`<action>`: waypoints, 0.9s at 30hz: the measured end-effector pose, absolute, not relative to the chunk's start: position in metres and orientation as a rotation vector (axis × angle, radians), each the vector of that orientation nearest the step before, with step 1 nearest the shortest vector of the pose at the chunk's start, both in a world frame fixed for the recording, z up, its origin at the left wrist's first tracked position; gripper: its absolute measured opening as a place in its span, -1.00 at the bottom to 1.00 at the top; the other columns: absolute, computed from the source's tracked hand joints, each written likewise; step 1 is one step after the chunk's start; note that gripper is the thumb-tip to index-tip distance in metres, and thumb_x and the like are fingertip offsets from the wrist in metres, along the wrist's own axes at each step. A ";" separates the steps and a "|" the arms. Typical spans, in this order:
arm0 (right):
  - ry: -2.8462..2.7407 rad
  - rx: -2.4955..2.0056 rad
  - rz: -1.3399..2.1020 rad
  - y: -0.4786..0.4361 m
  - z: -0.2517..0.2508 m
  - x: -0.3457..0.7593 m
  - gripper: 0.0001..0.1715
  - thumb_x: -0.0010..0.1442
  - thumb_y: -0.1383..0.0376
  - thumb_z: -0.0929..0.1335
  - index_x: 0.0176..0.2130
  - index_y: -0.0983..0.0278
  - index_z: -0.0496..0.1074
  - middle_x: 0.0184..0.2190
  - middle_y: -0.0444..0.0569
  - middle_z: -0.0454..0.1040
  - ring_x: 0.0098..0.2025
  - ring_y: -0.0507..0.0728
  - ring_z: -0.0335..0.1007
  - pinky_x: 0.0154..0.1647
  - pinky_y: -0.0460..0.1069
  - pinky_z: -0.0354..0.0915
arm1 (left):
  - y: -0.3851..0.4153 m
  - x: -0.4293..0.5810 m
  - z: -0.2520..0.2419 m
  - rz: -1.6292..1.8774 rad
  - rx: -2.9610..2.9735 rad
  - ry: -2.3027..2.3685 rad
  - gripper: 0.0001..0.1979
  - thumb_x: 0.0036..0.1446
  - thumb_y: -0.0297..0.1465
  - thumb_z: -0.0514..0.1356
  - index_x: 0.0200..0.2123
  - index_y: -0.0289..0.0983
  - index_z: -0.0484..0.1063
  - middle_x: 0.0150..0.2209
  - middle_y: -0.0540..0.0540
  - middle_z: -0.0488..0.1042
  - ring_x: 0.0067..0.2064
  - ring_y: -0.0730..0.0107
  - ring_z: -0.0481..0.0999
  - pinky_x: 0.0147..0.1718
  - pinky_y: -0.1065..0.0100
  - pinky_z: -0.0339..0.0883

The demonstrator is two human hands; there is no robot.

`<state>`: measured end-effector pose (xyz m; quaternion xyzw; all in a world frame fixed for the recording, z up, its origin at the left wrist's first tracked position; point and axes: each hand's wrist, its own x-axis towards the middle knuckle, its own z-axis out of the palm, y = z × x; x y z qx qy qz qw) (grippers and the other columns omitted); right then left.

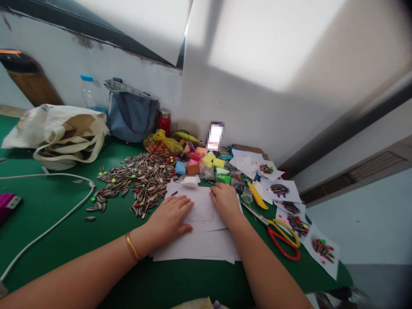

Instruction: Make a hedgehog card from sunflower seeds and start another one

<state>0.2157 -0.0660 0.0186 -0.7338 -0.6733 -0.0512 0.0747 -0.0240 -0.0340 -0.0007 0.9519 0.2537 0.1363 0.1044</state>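
Observation:
A sheet of paper (206,223) with a pencil-like drawing of a rounded shape lies in front of me, on top of other white sheets (193,251). My left hand (174,216), with a gold bangle on the wrist, rests flat on its left side, thumb apart from the fingers. On the upper right part of the sheet lies my right hand (225,201), its fingers bent a little and touching the paper. One sunflower seed (174,193) sits near the sheet's top left corner. Left of the paper spreads a pile of sunflower seeds (151,171) mixed with small coloured balls.
Coloured clay packs (193,168) lie behind the paper. Scissors (283,236) and a yellow utility knife (257,196) are at right, beside seed-decorated sheets (322,251). A phone (215,136), blue bag (131,113), white tote (64,133) and cable (48,231) are around.

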 end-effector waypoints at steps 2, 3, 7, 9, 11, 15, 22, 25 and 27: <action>-1.987 -2.163 -0.157 -0.064 0.022 0.212 -0.78 0.30 0.26 0.29 -0.21 0.25 0.52 -0.21 0.08 0.47 -0.08 0.23 0.28 -0.06 0.06 0.12 | -0.034 -0.024 0.000 0.403 2.813 0.747 -0.36 0.11 -0.13 0.26 0.22 -0.20 0.27 0.21 -0.20 0.36 0.26 0.06 0.27 0.22 0.03 0.06; -1.963 -2.124 -0.151 -0.065 0.024 0.209 -0.80 0.28 0.27 0.29 -0.23 0.26 0.51 -0.22 0.07 0.46 -0.09 0.22 0.28 -0.06 0.06 0.13 | -0.035 -0.024 0.001 0.421 2.818 0.747 -0.37 0.11 -0.13 0.26 0.22 -0.19 0.27 0.22 -0.20 0.36 0.25 0.05 0.27 0.22 0.03 0.06; -1.998 -1.768 0.058 -0.078 0.034 0.185 -0.78 0.30 0.25 0.27 -0.27 0.26 0.48 -0.27 0.02 0.46 -0.12 0.16 0.31 -0.03 0.01 0.17 | -0.035 -0.024 0.009 0.655 2.798 0.822 -0.47 0.18 -0.21 0.23 0.18 -0.21 0.30 0.14 -0.23 0.41 0.15 0.05 0.37 0.11 0.03 0.18; -2.043 -1.570 0.261 -0.086 0.036 0.169 -0.72 0.34 0.22 0.23 -0.27 0.24 0.48 -0.28 -0.01 0.46 -0.14 0.13 0.34 -0.04 -0.02 0.21 | -0.035 -0.025 0.014 0.811 2.753 0.829 -0.58 0.23 -0.28 0.18 0.14 -0.23 0.35 0.01 -0.21 0.49 0.02 0.12 0.45 0.00 0.11 0.28; -2.015 -1.456 0.421 -0.091 0.037 0.156 -0.66 0.37 0.22 0.20 -0.31 0.24 0.47 -0.31 -0.03 0.47 -0.18 0.09 0.36 -0.07 -0.04 0.25 | -0.033 -0.027 0.017 0.932 2.712 0.764 -0.69 0.27 -0.33 0.14 0.06 -0.23 0.41 -0.15 -0.16 0.54 -0.12 0.22 0.49 -0.12 0.20 0.32; -1.985 -1.348 0.531 -0.088 0.036 0.156 -0.62 0.39 0.20 0.19 -0.31 0.24 0.50 -0.34 -0.04 0.49 -0.22 0.09 0.40 -0.12 -0.04 0.29 | -0.029 -0.029 0.020 1.092 2.647 0.657 -0.81 0.28 -0.36 0.15 -0.08 -0.22 0.49 -0.26 -0.10 0.55 -0.23 0.30 0.48 -0.21 0.27 0.33; -1.694 -1.882 -0.207 -0.079 0.025 0.247 -0.71 0.21 0.31 0.33 -0.08 0.25 0.54 -0.15 0.10 0.48 -0.06 0.26 0.34 0.01 0.13 0.23 | -0.028 -0.026 0.014 1.131 2.592 0.603 -0.74 0.29 -0.49 0.07 -0.02 -0.29 0.47 -0.19 -0.17 0.54 -0.18 0.29 0.49 -0.19 0.27 0.38; -1.675 -2.039 -0.276 -0.080 0.013 0.275 -0.66 0.18 0.33 0.34 -0.04 0.24 0.53 -0.16 0.10 0.46 -0.06 0.26 0.33 -0.01 0.12 0.22 | -0.029 -0.026 0.012 1.075 2.546 0.603 -0.74 0.30 -0.49 0.07 0.01 -0.27 0.44 -0.18 -0.16 0.54 -0.15 0.31 0.49 -0.15 0.27 0.38; -1.684 -2.089 -0.271 -0.079 0.008 0.280 -0.71 0.18 0.32 0.35 -0.09 0.24 0.55 -0.18 0.09 0.46 -0.08 0.25 0.33 -0.03 0.10 0.21 | -0.029 -0.026 0.013 1.037 2.516 0.625 -0.81 0.29 -0.45 0.10 -0.07 -0.26 0.46 -0.21 -0.12 0.55 -0.17 0.32 0.50 -0.15 0.28 0.37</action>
